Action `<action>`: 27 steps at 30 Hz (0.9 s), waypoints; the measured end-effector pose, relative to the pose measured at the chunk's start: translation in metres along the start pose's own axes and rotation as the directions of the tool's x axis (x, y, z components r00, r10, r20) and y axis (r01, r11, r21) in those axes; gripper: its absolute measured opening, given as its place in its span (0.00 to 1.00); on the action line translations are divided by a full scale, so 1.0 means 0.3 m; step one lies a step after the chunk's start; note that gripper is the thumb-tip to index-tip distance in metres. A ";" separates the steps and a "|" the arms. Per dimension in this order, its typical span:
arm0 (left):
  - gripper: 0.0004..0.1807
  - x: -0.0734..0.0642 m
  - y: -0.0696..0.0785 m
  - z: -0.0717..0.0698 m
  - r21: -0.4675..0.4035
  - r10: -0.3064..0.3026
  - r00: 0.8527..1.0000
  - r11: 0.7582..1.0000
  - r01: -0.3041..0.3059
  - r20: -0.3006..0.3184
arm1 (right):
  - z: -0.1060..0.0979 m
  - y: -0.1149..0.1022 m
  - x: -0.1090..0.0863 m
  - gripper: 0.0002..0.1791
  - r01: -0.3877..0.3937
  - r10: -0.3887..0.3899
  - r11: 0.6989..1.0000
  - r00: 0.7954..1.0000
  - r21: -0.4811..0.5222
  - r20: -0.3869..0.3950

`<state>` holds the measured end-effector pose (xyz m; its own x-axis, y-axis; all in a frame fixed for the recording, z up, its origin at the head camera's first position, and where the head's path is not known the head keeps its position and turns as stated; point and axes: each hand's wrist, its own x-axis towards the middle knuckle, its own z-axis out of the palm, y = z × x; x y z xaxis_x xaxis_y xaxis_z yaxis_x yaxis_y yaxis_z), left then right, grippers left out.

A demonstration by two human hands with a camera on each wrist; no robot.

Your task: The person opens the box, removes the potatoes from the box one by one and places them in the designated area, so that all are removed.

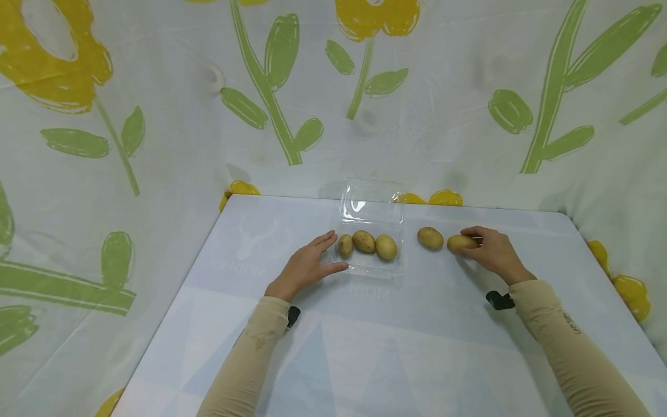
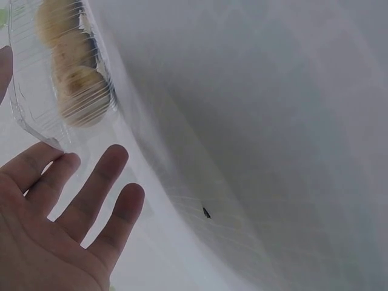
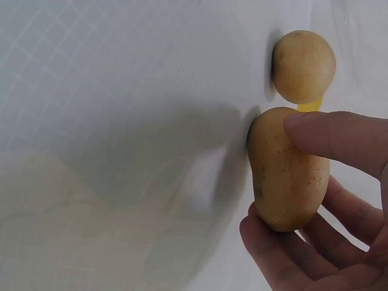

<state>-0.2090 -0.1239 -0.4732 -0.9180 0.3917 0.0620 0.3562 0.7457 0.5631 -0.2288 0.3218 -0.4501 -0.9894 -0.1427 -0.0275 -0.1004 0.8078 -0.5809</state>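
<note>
Three potatoes (image 1: 364, 241) lie in a row inside a clear plastic container (image 1: 372, 267), whose lid (image 1: 372, 200) stands raised at the back. My left hand (image 1: 307, 267) is at the container's left side with fingers spread. In the left wrist view a fingertip meets the container's edge, though firm contact is hard to tell. To the right, my right hand (image 1: 492, 252) holds a potato (image 3: 288, 176) between thumb and fingers, at or just above the tabletop. Another potato (image 1: 430, 238) lies on the table between that hand and the container.
The pale table (image 1: 365, 359) has a printed pattern and faint lettering. A curtain (image 1: 443, 116) with yellow flowers and green leaves hangs along its back and sides. Dark wrist devices (image 1: 500, 300) sit beneath both sleeves.
</note>
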 end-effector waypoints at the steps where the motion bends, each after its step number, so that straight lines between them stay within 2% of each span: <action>1: 0.51 0.000 0.001 -0.001 0.003 0.003 1.000 1.000 -0.003 -0.004 | 0.000 0.001 0.000 0.30 0.000 0.000 1.000 1.000 -0.001 0.005; 17: 0.51 0.010 -0.001 -0.006 0.007 0.010 1.000 1.000 -0.010 0.010 | -0.010 0.021 -0.008 0.31 -0.006 0.006 1.000 0.999 -0.009 0.031; 27: 0.51 0.007 -0.001 -0.005 -0.002 -0.003 1.000 1.000 0.003 0.014 | 0.008 0.010 0.002 0.30 0.005 -0.005 1.000 0.999 -0.001 0.035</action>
<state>-0.2113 -0.1242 -0.4720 -0.9167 0.3966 0.0487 0.3528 0.7460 0.5649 -0.2294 0.3229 -0.4537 -0.9846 -0.1666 -0.0530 -0.1054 0.8075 -0.5804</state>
